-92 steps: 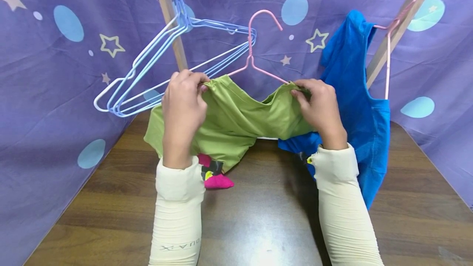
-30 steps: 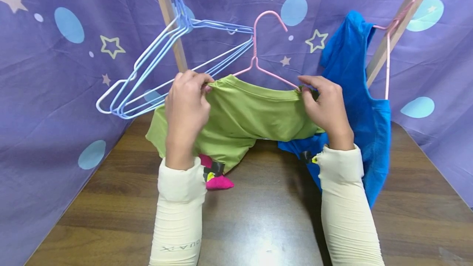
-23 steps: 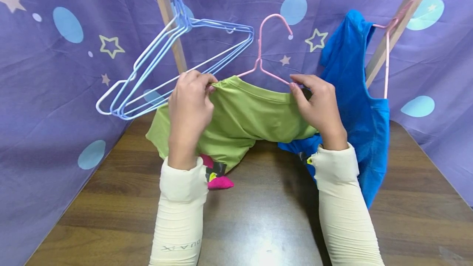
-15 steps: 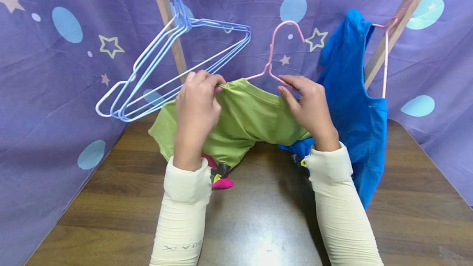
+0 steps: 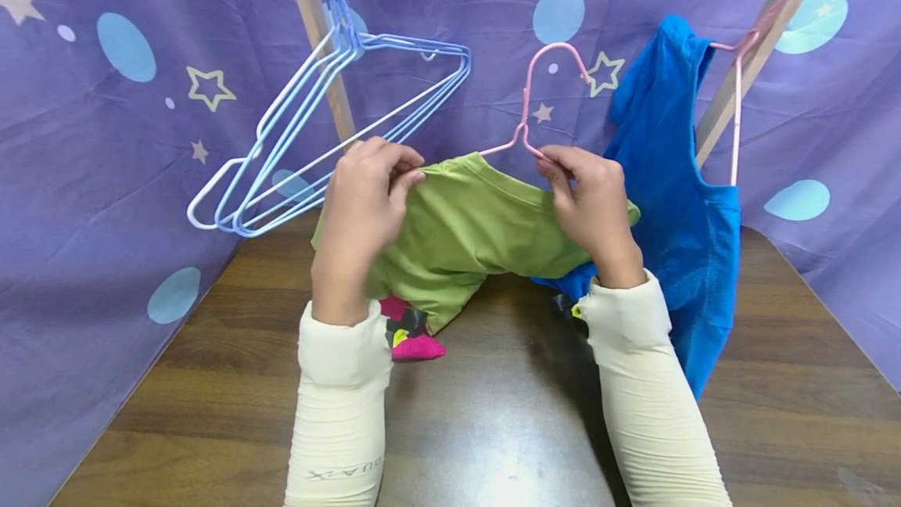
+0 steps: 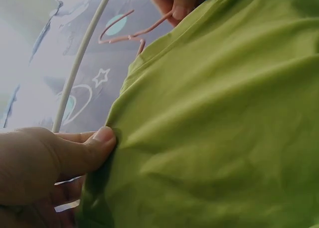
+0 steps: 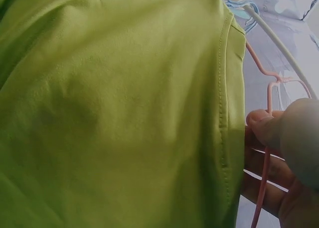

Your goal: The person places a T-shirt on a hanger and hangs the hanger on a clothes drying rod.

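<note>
A green T-shirt [image 5: 472, 225] spreads between my hands, with a pink wire hanger [image 5: 525, 100] inside its neck and the hook sticking up above the collar. My left hand [image 5: 366, 206] pinches the shirt's left shoulder; in the left wrist view the thumb [image 6: 102, 140] presses on the green cloth. On the other side, my right hand [image 5: 591, 202] pinches the hanger's right arm just below the hook's twist. The right wrist view shows that hanger arm [image 7: 263, 183] passing behind the thumb, beside the stitched collar. The hanger's ends are hidden by the shirt.
Several blue hangers [image 5: 253, 131] hang at the left by a wooden post [image 5: 310, 14]. A blue shirt [image 5: 662, 178] hangs on another pink hanger [image 5: 738, 124] at the right. A pink piece of cloth [image 5: 418, 347] shows by my left wrist above the wooden table [image 5: 493, 429].
The hanger's hook has shifted right and slightly down. My right hand has gone from the shirt's right shoulder leftward to the hanger's arm. My left hand still holds the left shoulder.
</note>
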`<state>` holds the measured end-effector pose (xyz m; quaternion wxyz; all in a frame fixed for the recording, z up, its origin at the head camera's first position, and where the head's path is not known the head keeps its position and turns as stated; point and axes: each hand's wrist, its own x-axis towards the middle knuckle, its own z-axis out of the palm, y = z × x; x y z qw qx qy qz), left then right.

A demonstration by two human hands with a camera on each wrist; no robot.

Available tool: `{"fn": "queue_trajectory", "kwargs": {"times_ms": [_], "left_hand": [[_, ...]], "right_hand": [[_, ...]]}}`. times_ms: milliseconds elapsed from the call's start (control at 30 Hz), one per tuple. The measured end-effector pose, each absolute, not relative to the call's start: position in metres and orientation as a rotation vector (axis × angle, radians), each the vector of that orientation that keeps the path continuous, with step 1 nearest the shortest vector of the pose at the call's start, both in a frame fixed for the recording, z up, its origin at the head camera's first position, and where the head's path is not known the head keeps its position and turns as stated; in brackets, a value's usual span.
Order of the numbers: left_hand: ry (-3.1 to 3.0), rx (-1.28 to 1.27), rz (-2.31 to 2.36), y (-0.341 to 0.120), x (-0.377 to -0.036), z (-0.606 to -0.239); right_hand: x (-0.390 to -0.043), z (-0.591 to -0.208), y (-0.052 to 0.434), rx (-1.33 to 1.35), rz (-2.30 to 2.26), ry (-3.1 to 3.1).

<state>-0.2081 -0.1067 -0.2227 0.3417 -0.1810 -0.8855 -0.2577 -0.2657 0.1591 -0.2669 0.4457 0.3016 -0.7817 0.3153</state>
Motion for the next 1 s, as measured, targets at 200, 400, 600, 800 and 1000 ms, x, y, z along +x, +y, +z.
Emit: {"fn": "queue_trajectory", "kwargs": {"times_ms": [200,400,600,800,1000], "left_hand": [[-2.337,-0.463,-0.690,-0.118,-0.209,-0.223],[-2.322,-0.487,-0.700,-0.125,-0.210,-0.223],[-2.303,-0.494,-0.727,-0.128,-0.209,-0.223],[-2.280,-0.494,-0.783,-0.134,-0.208,-0.222],[-2.256,-0.481,-0.825,-0.141,-0.205,-0.222]], "right_hand": [[-0.267,-0.268,0.159,0.744,0.779,-1.908],[-0.267,-0.268,0.159,0.753,0.776,-1.892],[-0.268,-0.267,0.160,0.762,0.782,-1.869],[-0.268,-0.266,0.163,0.742,0.810,-1.841],[-0.269,-0.265,0.166,0.704,0.822,-1.843]]}}
